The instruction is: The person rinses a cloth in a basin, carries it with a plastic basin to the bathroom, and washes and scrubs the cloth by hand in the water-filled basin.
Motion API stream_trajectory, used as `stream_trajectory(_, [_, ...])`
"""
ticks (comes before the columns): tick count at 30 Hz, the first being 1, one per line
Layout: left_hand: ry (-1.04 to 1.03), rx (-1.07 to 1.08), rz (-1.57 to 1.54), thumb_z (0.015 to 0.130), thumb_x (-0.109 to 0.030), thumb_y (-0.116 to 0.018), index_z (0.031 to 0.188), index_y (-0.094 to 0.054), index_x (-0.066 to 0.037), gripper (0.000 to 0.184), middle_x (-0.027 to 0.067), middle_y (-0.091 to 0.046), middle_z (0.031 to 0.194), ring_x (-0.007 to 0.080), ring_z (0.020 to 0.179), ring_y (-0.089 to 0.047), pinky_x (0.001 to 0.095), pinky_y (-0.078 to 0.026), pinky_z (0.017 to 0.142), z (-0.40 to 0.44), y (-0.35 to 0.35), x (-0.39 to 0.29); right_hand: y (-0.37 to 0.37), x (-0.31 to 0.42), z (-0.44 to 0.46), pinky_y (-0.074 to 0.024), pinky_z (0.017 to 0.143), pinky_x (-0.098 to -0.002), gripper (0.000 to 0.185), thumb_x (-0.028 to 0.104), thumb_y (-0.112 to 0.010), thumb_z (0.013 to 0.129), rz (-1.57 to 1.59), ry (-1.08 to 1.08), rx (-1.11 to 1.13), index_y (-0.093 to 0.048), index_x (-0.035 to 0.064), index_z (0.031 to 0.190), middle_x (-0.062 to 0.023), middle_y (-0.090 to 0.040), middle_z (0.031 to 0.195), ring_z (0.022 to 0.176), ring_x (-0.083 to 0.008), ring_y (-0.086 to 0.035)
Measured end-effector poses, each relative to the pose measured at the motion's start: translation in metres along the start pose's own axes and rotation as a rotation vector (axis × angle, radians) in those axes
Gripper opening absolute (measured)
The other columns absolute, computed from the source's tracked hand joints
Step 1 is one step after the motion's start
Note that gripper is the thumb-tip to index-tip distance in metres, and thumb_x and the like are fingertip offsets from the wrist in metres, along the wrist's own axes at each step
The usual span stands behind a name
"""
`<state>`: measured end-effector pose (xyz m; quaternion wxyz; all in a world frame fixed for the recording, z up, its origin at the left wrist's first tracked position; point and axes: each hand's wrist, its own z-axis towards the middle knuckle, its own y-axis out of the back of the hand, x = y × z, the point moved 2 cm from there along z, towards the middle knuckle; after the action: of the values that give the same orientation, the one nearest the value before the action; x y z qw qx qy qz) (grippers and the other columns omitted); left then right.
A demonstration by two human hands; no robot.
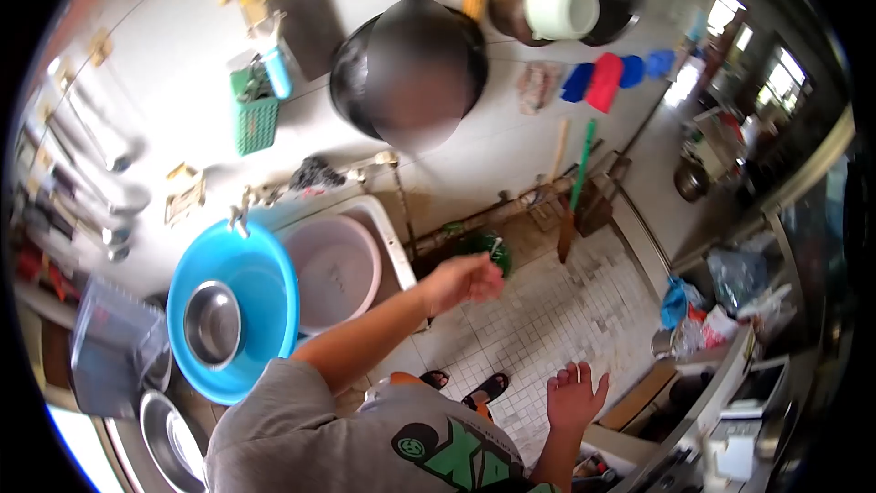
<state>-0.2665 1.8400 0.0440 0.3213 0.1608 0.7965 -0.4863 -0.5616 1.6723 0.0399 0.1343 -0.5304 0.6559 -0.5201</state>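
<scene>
My left hand (464, 282) is held out over the tiled floor, right of the sink, its fingers loosely bent and nothing visible in them. A dark green container (488, 246) on the floor shows just behind it. Lower down on the right, my right hand (577, 396) is open with fingers spread and nothing in it, close to a cardboard box (641, 395) in the low cabinet. Left of my left arm, a large blue basin (276, 260) holds a steel bowl (213, 324). Beside it, a pinkish basin (330, 269) sits in the white sink (391, 236).
A black wok (351, 82) and pale green pot (559, 5) hang on the wall, with a green basket (255, 126) to the left. A green-handled broom (582, 169) leans near the corner. Plastic bags (703, 329) fill the right-hand shelf; a steel basin (169, 438) stands lower left.
</scene>
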Motion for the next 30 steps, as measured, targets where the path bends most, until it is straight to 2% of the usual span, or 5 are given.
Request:
stream_trajectory(5, [0.175,-0.444,0.242,0.097,-0.035,-0.050,0.103,-0.063,-0.004,0.034,0.0083,-0.068,0.098,0.0178,0.088,-0.064,0.0306,-0.049,0.073,-0.036,0.037,0.098,-0.027,0.015,0.074,-0.0471,0.072,-0.0381,0.040,0.045,-0.050,0.094,-0.155,-0.220,0.128,-0.062,0.0074,0.101,-0.0094,-0.065,0.092,0.080,-0.0233,-0.060])
stream_trajectory(10, [-0.027,-0.569,0.270,0.095,-0.031,-0.052,0.108,-0.062,-0.003,0.032,0.0078,-0.068,0.099,0.0171,0.089,-0.064,0.0302,-0.050,0.074,-0.059,0.034,0.107,-0.086,0.025,0.162,-0.0466,0.080,-0.0371,0.030,0.034,-0.052,0.095,-0.518,-0.374,0.335,-0.060,0.0053,0.102,-0.0089,-0.063,0.096,0.088,-0.0223,-0.059])
stream_trajectory(18, [-0.221,-0.640,0.261,0.098,-0.026,-0.053,0.104,-0.061,-0.005,0.024,0.0035,-0.066,0.096,0.0115,0.088,-0.062,0.0260,-0.048,0.076,-0.098,0.004,0.080,-0.440,0.007,0.172,-0.0465,0.078,-0.0280,0.021,0.022,-0.055,0.096,-0.668,0.074,1.124,-0.061,0.0062,0.108,-0.0037,-0.065,0.103,0.094,-0.0126,-0.060])
stream_trajectory(22, [-0.301,-0.680,0.248,0.099,-0.026,-0.052,0.104,-0.062,-0.004,0.025,0.0042,-0.066,0.097,0.0123,0.088,-0.063,0.0268,-0.048,0.077,-0.126,0.001,0.075,-0.572,-0.026,0.156,-0.0464,0.078,-0.0254,0.039,0.026,-0.059,0.094,-1.035,0.804,1.117,-0.059,0.0034,0.125,-0.0107,-0.058,0.121,0.092,-0.0118,-0.058])
stream_trajectory(30, [-0.305,-0.824,0.327,0.098,-0.027,-0.054,0.103,-0.063,-0.002,0.027,0.0061,-0.068,0.099,0.0145,0.090,-0.064,0.0292,-0.049,0.077,-0.178,0.034,0.105,-0.571,-0.051,0.171,-0.0457,0.075,-0.0239,0.020,0.014,-0.068,0.089,-0.680,0.738,0.938,-0.065,-0.0050,0.094,-0.0047,-0.064,0.086,0.080,-0.0114,-0.058])
